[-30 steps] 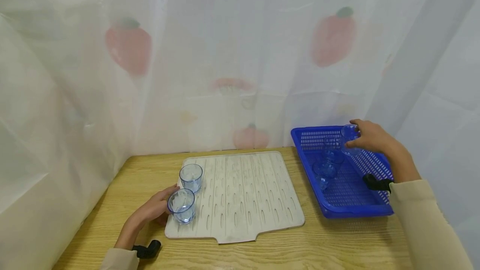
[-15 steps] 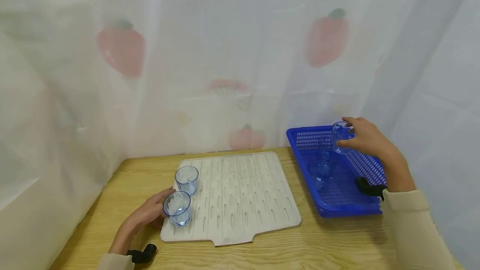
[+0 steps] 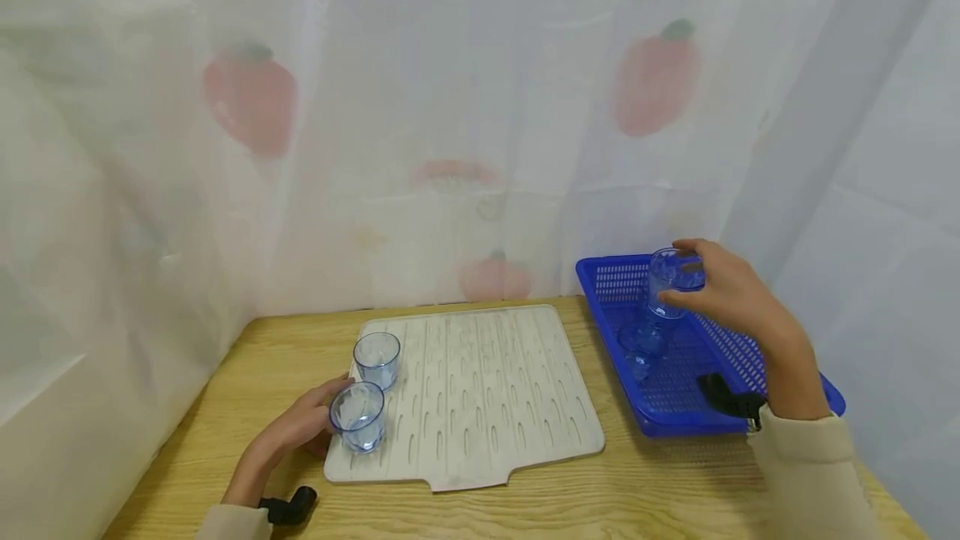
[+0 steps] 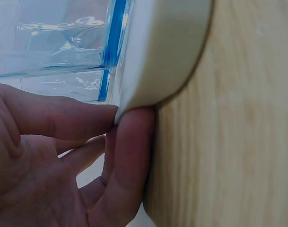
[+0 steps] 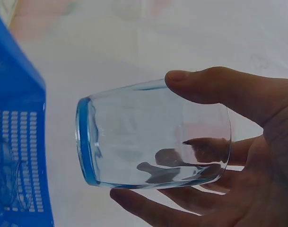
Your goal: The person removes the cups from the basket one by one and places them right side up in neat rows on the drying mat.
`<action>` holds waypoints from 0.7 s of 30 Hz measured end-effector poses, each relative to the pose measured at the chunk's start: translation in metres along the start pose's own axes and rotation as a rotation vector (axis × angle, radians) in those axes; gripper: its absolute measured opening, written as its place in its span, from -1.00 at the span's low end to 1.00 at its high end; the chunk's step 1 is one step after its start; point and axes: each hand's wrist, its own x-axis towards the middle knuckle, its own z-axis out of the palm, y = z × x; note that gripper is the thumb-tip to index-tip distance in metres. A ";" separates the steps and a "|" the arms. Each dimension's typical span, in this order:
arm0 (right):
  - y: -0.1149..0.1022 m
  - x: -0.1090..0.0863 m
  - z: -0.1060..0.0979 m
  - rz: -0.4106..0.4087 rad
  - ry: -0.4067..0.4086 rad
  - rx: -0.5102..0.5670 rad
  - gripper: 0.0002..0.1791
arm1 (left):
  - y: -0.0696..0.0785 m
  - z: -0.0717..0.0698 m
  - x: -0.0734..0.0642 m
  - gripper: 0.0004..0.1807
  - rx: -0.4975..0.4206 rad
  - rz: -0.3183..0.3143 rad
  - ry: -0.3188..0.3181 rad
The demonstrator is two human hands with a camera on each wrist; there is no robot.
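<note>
My right hand (image 3: 720, 286) holds a clear blue-tinted drinking glass (image 5: 148, 137) over the blue basket, thumb on one side and fingers on the other. In the right wrist view the glass's thick blue base points away from the palm. More glasses (image 3: 641, 344) lie inside the basket, partly overlapped by the held one. My left hand (image 3: 303, 419) pinches the left edge of a pale grooved drying mat (image 3: 480, 390) between thumb and finger. Beside it on the mat stand two upright glasses, a front one (image 3: 358, 419) and a rear one (image 3: 377, 359).
The blue plastic basket (image 3: 626, 390) sits at the right of the wooden table (image 3: 555, 502), close to the hanging white sheet (image 3: 390, 123). That sheet bounds the table at the back and both sides. A short spout on the mat faces the near edge.
My right hand has moved left over the basket with the glass. The left hand stays at the mat's edge. The head view has shifted slightly.
</note>
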 end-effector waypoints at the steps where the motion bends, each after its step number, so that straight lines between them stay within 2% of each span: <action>1: -0.003 -0.002 0.001 -0.003 0.004 0.007 -0.02 | 0.001 0.000 0.000 -0.08 -0.013 -0.005 0.001; 6: -0.015 -0.009 0.009 -0.035 0.039 0.028 -0.04 | 0.002 0.002 0.001 -0.08 -0.074 -0.034 -0.001; 21: -0.048 -0.006 0.041 -0.110 0.100 0.089 -0.10 | 0.000 0.002 0.002 -0.09 -0.074 -0.037 -0.006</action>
